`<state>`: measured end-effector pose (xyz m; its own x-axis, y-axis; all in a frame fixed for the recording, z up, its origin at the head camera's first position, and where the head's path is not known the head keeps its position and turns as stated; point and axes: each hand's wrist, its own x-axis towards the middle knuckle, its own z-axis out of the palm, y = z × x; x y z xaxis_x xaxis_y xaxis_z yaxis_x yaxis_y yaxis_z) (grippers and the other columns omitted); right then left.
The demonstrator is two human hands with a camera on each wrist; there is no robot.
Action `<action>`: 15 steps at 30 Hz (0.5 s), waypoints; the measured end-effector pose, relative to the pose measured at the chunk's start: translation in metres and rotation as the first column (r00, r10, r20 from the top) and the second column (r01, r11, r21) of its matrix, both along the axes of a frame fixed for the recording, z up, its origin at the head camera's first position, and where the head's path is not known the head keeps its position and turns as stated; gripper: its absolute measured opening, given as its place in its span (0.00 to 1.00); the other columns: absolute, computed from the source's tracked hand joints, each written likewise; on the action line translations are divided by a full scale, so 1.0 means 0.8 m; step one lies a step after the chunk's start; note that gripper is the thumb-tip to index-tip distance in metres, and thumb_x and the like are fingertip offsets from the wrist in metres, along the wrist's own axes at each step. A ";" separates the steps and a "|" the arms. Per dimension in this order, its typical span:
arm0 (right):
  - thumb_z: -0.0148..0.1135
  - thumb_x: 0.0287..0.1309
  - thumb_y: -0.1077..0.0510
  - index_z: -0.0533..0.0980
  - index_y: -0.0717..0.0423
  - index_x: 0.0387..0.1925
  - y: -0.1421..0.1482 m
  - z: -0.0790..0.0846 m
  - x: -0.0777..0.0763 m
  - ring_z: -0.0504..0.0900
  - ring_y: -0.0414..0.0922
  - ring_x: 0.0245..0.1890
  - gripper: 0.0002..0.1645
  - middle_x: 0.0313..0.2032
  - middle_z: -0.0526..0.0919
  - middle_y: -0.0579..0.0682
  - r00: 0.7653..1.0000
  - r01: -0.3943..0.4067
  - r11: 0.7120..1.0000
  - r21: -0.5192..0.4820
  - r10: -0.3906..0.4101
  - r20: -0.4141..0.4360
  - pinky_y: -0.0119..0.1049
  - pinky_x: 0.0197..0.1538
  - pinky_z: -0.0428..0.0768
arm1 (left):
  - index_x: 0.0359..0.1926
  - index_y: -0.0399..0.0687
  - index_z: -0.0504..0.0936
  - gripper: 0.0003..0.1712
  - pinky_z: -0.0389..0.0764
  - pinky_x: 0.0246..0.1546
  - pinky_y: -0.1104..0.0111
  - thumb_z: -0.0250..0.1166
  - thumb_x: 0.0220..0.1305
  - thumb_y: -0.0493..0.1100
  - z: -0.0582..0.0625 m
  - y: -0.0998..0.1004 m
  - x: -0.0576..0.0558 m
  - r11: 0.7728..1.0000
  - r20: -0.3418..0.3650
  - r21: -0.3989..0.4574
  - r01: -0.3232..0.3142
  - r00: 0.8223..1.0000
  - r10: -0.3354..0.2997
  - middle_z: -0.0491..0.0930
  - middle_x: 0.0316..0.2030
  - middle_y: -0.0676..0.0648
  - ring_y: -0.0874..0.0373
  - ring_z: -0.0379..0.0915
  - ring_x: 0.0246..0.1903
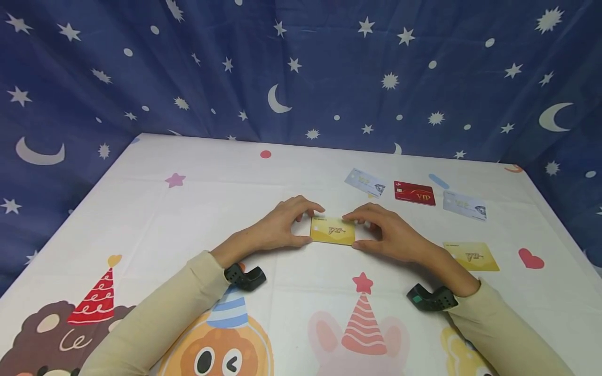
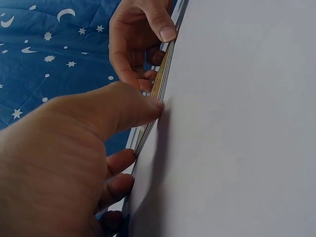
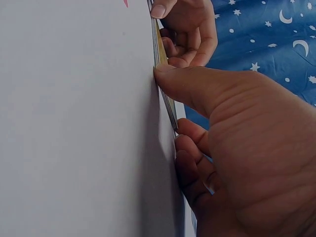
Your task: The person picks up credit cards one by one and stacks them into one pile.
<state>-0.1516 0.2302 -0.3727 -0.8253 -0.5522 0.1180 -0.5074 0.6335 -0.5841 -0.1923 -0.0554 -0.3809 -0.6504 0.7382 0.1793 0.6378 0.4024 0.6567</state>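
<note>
In the head view a small stack of cards lies at the middle of the table with a gold VIP card [image 1: 332, 231] on top. The layered edges of the stack [image 2: 162, 84] show in the left wrist view. My left hand [image 1: 285, 223] holds its left side, thumb at the near corner and fingers toward the far corner. On the right side my right hand [image 1: 394, 233] grips it the same way, thumb near and forefinger at the far corner. How many cards are in the stack I cannot tell.
Another gold card [image 1: 472, 256] lies by the right wrist. Farther back are a silver card [image 1: 365, 182], a red VIP card [image 1: 414, 193] and a second silver card [image 1: 464, 205]. A white printed cloth [image 1: 211, 172] covers the table, and a blue starry curtain [image 1: 329, 68] hangs behind.
</note>
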 end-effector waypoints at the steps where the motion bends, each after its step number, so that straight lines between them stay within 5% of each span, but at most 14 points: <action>1: 0.75 0.47 0.54 0.74 0.43 0.59 0.000 0.000 0.000 0.71 0.41 0.38 0.34 0.47 0.75 0.42 1.000 0.000 1.000 -0.001 0.000 0.001 0.36 0.40 0.74 | 0.61 0.50 0.72 0.34 0.63 0.46 0.61 0.72 0.52 0.40 0.000 0.000 0.000 1.000 0.000 0.000 0.001 1.000 -0.001 0.71 0.45 0.51 0.59 0.64 0.38; 15: 0.75 0.48 0.54 0.74 0.42 0.59 0.000 0.003 0.000 0.71 0.41 0.40 0.34 0.48 0.74 0.42 1.000 0.003 1.000 0.014 -0.004 0.024 0.37 0.43 0.75 | 0.61 0.51 0.71 0.35 0.62 0.47 0.59 0.74 0.51 0.41 -0.001 0.000 -0.002 1.000 0.053 0.015 -0.014 0.999 0.013 0.72 0.46 0.51 0.58 0.64 0.38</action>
